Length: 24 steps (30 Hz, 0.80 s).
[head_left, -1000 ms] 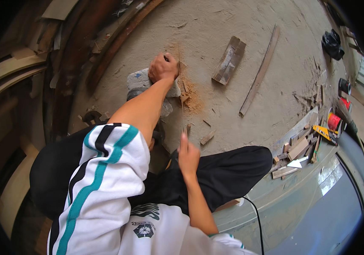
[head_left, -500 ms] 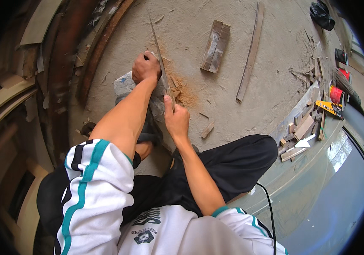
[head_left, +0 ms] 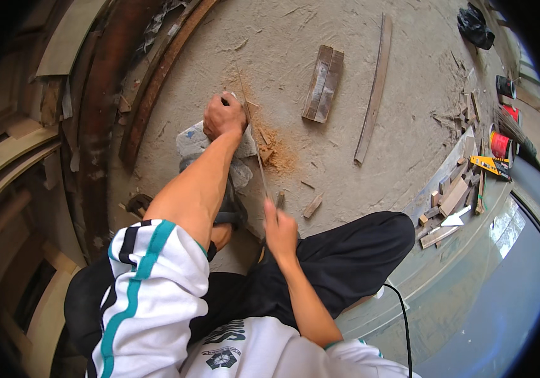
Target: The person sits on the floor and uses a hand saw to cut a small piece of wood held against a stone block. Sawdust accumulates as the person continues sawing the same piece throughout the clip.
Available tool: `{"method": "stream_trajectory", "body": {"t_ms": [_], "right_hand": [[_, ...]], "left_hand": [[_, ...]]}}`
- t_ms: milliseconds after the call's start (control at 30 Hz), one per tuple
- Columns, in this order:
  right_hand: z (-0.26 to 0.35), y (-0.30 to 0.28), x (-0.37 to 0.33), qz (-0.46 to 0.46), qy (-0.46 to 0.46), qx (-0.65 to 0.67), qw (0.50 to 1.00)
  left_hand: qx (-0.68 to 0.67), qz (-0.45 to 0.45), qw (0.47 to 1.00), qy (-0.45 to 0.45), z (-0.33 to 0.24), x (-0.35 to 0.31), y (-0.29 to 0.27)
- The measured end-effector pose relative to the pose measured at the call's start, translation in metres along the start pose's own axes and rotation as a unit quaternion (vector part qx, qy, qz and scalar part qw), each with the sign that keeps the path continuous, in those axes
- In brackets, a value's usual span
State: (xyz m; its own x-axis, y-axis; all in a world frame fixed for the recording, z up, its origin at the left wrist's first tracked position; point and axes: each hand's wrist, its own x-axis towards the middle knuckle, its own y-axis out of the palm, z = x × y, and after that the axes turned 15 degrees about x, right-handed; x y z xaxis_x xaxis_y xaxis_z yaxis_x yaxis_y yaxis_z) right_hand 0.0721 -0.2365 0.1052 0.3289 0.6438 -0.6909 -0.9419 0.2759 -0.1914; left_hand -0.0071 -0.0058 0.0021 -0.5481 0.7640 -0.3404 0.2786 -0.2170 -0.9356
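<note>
Right hand (head_left: 281, 232) drawn back, gripping the thin saw blade (head_left: 254, 148); left hand (head_left: 223, 116) clamps the workpiece on stone block (head_left: 194, 140); sawdust pile (head_left: 276, 154) shows cutting under way, not yet through.

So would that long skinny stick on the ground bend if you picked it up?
Probably a little. The long thin wooden strip is narrow and already looks slightly curved, so it likely flexes. It seems light for its length. Lying flat on the sandy ground, it should slide, not roll.
</note>
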Motion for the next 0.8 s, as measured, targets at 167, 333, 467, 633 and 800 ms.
{"method": "stream_trajectory", "body": {"t_ms": [167, 333, 467, 633, 800], "right_hand": [[0.01, 0.009, 0.042, 0.007, 0.016, -0.026, 1.0], [-0.002, 0.002, 0.009, -0.002, 0.02, 0.016, 1.0], [0.002, -0.004, 0.005, 0.002, 0.051, 0.007, 0.999], [0.02, 0.018, 0.066, 0.003, -0.013, -0.007, 1.0], [0.002, -0.006, -0.004, 0.01, 0.001, 0.014, 1.0]], "left_hand": [[-0.006, -0.001, 1.0, 0.002, -0.001, 0.0, 0.007], [-0.011, -0.02, 1.0, 0.003, 0.004, 0.004, 0.008], [-0.012, -0.042, 0.999, 0.014, 0.008, 0.007, 0.006], [-0.007, -0.012, 1.0, 0.013, 0.0, 0.001, 0.011], [-0.013, -0.048, 0.999, 0.02, 0.002, 0.008, 0.012]]}}
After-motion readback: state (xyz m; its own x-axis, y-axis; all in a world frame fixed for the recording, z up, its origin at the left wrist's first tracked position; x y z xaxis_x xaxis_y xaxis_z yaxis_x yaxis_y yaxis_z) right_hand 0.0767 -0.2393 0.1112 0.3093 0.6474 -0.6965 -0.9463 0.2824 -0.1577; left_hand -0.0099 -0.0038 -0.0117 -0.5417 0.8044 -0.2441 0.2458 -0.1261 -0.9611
